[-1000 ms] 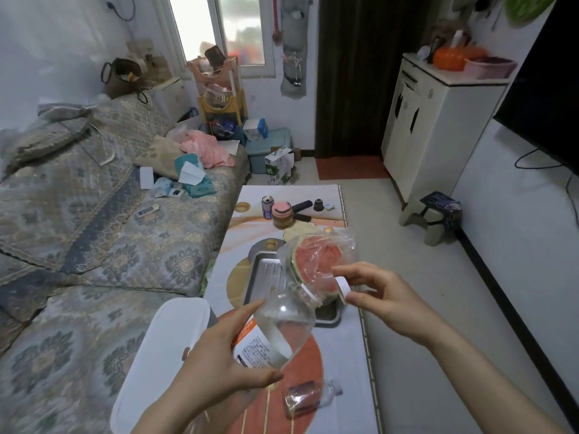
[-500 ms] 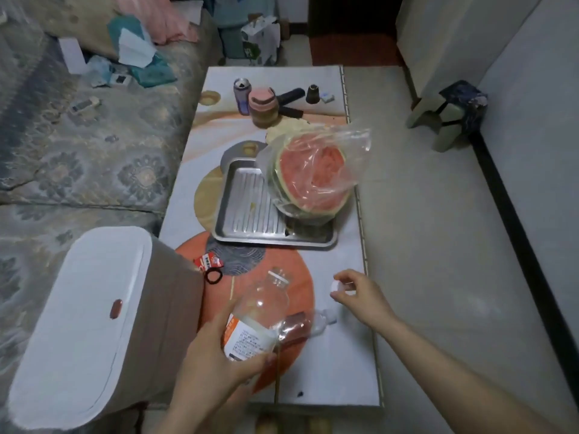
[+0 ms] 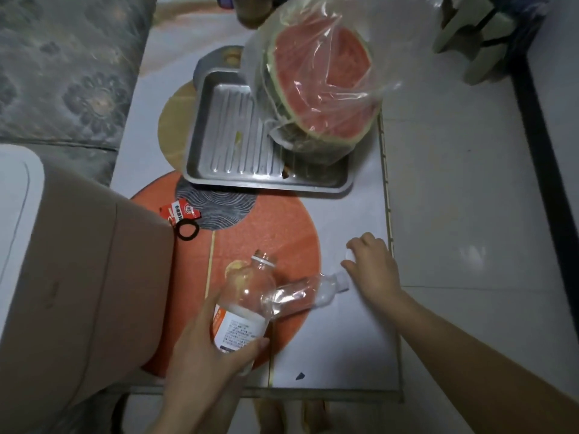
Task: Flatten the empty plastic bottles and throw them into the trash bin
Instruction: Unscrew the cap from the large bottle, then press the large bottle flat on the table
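My left hand (image 3: 206, 355) grips a clear plastic bottle (image 3: 247, 296) with an orange and white label, uncapped, held upright over the table's near end. A second, smaller clear bottle (image 3: 307, 292) lies on its side on the table behind it, cap end pointing right. My right hand (image 3: 372, 267) is lowered to the table near the right edge, its fingertips pinching a white bottle cap (image 3: 348, 254) against the surface. The white trash bin (image 3: 62, 277) with its lid shut stands at the left, against the table.
A steel tray (image 3: 238, 151) holds a half watermelon (image 3: 319, 89) in a clear bag mid-table. A red wrapper (image 3: 178, 211) and black hair tie (image 3: 187, 230) lie by the bin. Sofa (image 3: 69, 73) at left, tiled floor and a small stool (image 3: 482, 36) at right.
The view has tilted down and closer to the table. My right hand has lowered the white cap onto the table; my left hand has brought the uncapped bottle lower.
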Demonstrator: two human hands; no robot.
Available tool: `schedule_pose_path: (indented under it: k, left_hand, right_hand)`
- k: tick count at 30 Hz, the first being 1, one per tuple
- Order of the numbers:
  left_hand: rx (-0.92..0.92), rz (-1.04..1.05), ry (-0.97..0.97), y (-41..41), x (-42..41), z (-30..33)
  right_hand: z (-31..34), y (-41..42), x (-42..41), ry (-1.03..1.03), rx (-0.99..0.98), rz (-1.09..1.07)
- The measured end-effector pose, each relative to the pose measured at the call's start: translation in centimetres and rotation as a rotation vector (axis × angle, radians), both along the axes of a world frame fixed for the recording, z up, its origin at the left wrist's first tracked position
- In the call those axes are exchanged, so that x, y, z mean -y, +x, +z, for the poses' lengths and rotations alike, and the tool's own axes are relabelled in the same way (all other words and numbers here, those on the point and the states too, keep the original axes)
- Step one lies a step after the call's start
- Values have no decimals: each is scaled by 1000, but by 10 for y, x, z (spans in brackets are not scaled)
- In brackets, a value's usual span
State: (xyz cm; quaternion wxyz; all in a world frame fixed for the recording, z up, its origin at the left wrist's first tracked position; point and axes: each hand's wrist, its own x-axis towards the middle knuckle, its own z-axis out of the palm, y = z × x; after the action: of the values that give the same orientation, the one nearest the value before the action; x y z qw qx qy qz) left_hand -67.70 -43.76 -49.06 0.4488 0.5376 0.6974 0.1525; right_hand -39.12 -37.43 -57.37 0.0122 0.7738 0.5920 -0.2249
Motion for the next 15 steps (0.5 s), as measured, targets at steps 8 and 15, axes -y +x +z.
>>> schedule_pose_path:
  k: [8, 15]
  left_hand:
    - [62, 98, 53, -1, 3, 5]
    - [40, 135, 22, -12, 16, 7]
  right_hand:
    - [38, -26, 20, 104, -262, 340]
    - [19, -62, 21, 9, -89, 692]
